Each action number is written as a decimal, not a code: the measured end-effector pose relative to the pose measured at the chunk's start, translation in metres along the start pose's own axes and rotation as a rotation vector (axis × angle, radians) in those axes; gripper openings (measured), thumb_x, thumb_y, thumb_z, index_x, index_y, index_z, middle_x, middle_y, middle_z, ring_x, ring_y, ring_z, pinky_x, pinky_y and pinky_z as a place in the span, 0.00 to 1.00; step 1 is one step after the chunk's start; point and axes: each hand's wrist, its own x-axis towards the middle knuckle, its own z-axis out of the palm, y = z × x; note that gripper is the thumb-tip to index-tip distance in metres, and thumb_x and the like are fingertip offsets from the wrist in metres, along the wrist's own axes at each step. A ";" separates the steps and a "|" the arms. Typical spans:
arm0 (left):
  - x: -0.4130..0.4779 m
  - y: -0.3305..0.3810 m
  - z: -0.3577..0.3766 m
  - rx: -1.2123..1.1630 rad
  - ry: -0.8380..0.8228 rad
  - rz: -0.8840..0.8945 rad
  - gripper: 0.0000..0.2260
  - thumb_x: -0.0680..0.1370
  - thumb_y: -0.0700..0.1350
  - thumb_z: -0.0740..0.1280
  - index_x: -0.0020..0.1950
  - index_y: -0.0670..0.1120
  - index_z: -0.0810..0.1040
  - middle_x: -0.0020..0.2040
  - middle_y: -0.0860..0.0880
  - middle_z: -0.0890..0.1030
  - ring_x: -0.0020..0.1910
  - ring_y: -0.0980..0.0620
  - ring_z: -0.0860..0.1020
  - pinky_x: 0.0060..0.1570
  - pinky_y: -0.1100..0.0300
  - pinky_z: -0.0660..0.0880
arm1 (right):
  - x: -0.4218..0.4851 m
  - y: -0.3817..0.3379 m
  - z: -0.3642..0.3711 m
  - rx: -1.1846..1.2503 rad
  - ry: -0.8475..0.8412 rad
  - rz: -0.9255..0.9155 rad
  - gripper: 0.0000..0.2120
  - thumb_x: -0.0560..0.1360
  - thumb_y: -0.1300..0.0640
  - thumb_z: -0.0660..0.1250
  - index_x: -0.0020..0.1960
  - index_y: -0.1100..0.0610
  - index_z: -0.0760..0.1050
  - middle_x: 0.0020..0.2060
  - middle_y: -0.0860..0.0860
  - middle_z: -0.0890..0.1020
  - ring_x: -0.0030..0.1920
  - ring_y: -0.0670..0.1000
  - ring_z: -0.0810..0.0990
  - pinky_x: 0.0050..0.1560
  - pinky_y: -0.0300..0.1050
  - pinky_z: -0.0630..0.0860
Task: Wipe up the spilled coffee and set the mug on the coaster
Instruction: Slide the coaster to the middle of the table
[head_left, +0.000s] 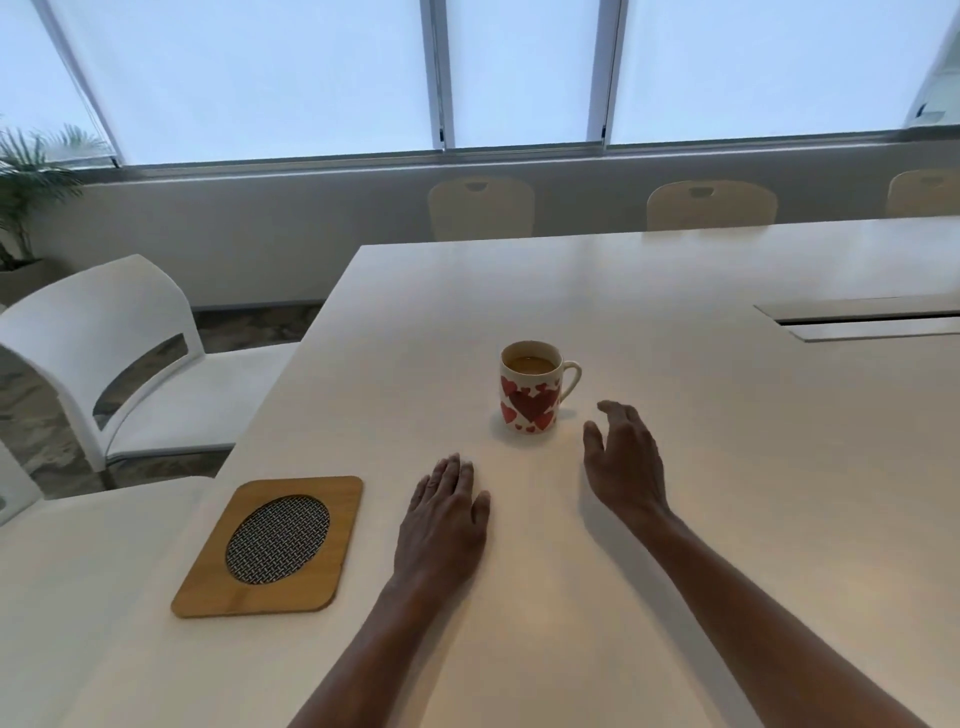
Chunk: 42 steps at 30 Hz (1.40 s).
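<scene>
A white mug (531, 388) with red hearts stands upright on the white table (727, 467), holding brown coffee, its handle turned to the right. A square wooden coaster (270, 545) with an oval metal mesh inset lies near the table's left edge, well left and nearer than the mug. My left hand (444, 519) rests flat on the table, palm down, between the coaster and the mug. My right hand (626, 457) hovers open just right of the mug, fingers curved, apart from the handle. No spilled coffee or cloth shows on the table.
A white chair (130, 353) stands at the table's left side, another chair's edge lower left. A cable slot (862, 319) is recessed in the table at the right. Beige chairs (480, 208) line the far side under the windows. A potted plant (26, 187) stands far left.
</scene>
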 end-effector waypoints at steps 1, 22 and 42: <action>-0.004 -0.001 -0.006 -0.016 0.011 0.015 0.23 0.83 0.53 0.51 0.78 0.47 0.58 0.80 0.49 0.56 0.78 0.54 0.53 0.75 0.60 0.50 | -0.002 -0.001 0.003 -0.001 0.036 -0.006 0.15 0.79 0.59 0.64 0.64 0.63 0.74 0.61 0.60 0.79 0.60 0.61 0.78 0.60 0.54 0.75; -0.069 -0.165 -0.071 0.090 0.395 -0.522 0.13 0.76 0.45 0.70 0.54 0.38 0.81 0.49 0.37 0.78 0.50 0.36 0.75 0.48 0.44 0.76 | -0.021 -0.006 0.019 0.022 -0.010 -0.131 0.06 0.76 0.61 0.65 0.47 0.61 0.80 0.44 0.56 0.83 0.41 0.57 0.81 0.42 0.51 0.79; -0.051 -0.101 -0.069 -0.314 0.150 -0.487 0.12 0.72 0.50 0.74 0.47 0.42 0.83 0.45 0.42 0.81 0.48 0.42 0.79 0.49 0.53 0.74 | -0.099 -0.113 0.031 0.114 -0.549 0.073 0.09 0.74 0.58 0.60 0.38 0.62 0.73 0.38 0.55 0.79 0.42 0.56 0.80 0.39 0.47 0.72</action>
